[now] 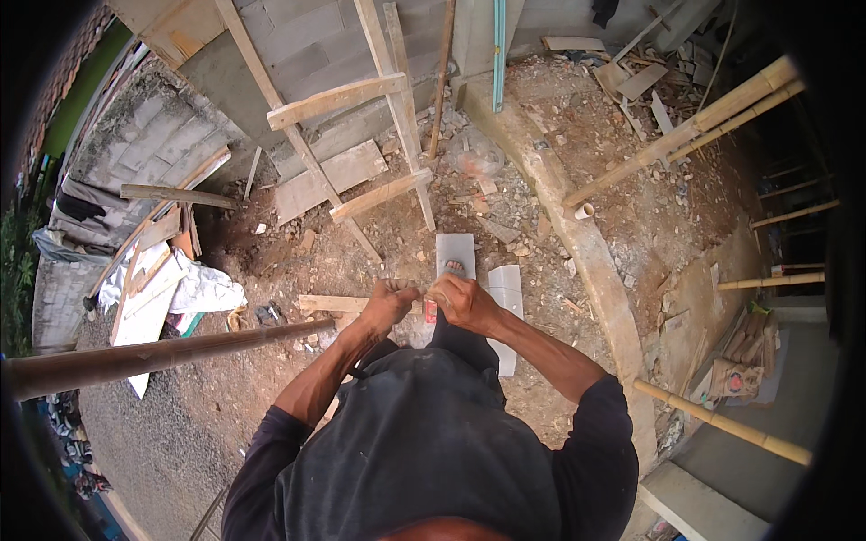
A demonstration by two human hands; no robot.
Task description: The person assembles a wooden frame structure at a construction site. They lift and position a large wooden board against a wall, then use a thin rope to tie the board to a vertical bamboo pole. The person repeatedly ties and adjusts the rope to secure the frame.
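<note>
Dark cloth of my shirt (415, 433) fills the bottom centre of the frame, closest to the camera. Above it, at the centre, I have my left hand (391, 304) and right hand (462, 302) up near each other, fingers curled in on both; I cannot tell whether they pinch anything thin. A small red thing (430, 312) shows between them, by my right hand's edge, and I cannot tell if I hold it or it lies below. Just above the hands, my bare foot (455, 268) rests on a grey board (455, 243). A pale board (506, 288) lies right of centre, partly behind my right forearm; a wooden strip (332, 303) lies left of my left hand. A brown pole (171, 356) crosses the left side.
</note>
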